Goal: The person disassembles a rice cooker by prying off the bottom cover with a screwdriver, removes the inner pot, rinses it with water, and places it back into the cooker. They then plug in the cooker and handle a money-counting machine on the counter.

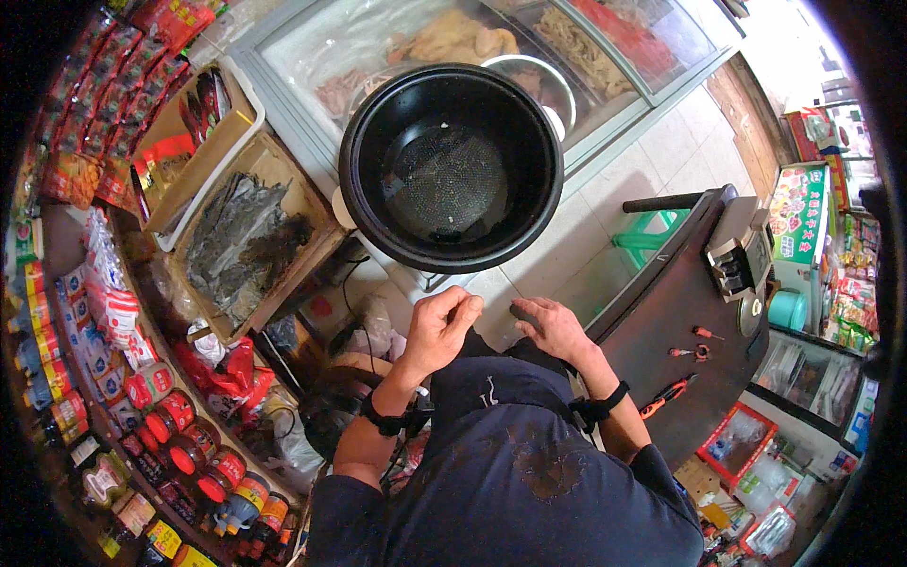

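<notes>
In front of me stands a large round black cooking pot [378, 213] with a dotted bottom and pale parts at its sides. Just below its near rim, apart from it, my left hand [439, 331] is closed, thumb against curled fingers; whatever it may hold is hidden. Level with it, a short way to the right, my right hand [553, 326] has its fingers bent together. A small dark thing shows at those fingertips, too small to name. Neither hand touches the pot.
Behind the pot is a glass-topped freezer [605, 142] with food inside. On the left sit a wooden box [274, 293] of dark dried sheets and shelves of jars [194, 444]. To the right, a dark table [652, 317] bears pliers [669, 394], small tools and an open carton [740, 260].
</notes>
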A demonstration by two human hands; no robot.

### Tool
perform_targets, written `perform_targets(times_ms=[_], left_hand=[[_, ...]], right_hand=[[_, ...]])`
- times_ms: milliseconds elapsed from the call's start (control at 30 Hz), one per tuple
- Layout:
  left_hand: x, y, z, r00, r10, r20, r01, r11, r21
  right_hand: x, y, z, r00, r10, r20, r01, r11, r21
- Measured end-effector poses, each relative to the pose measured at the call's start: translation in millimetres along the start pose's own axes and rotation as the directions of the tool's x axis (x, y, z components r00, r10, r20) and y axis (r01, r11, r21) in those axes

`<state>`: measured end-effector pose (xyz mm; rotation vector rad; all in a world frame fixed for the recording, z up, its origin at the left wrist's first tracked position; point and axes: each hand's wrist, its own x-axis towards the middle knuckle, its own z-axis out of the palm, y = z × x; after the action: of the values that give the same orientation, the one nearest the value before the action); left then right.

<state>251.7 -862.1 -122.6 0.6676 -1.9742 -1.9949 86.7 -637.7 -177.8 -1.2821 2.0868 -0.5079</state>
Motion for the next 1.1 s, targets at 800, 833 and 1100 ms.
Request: perform_targets(times_ms=[800, 833, 1100], left_hand=[[-97.2, -103.9, 113.8, 0.985, -0.079, -0.154, 0.101, 0.985, 0.139], [-104.9, -106.6, 123.7, 0.985, -0.077, -0.156, 0.100, 0.985, 0.142], [-159.8, -120.6, 191.2, 0.989, -0.120, -0.086, 0.131, 0.982, 0.137]], right_hand=[[-143.0, 61.6, 39.4, 0.999, -0.038, -0.016, 0.038, 0.999, 0.025], [-155.9, 65.7, 45.2, 0.998, -0.053, -0.038, 0.054, 0.998, 0.017], [-254.2, 98.2, 65.2, 1.000, 0.022, -0.019, -0.021, 0.999, 0.029]])
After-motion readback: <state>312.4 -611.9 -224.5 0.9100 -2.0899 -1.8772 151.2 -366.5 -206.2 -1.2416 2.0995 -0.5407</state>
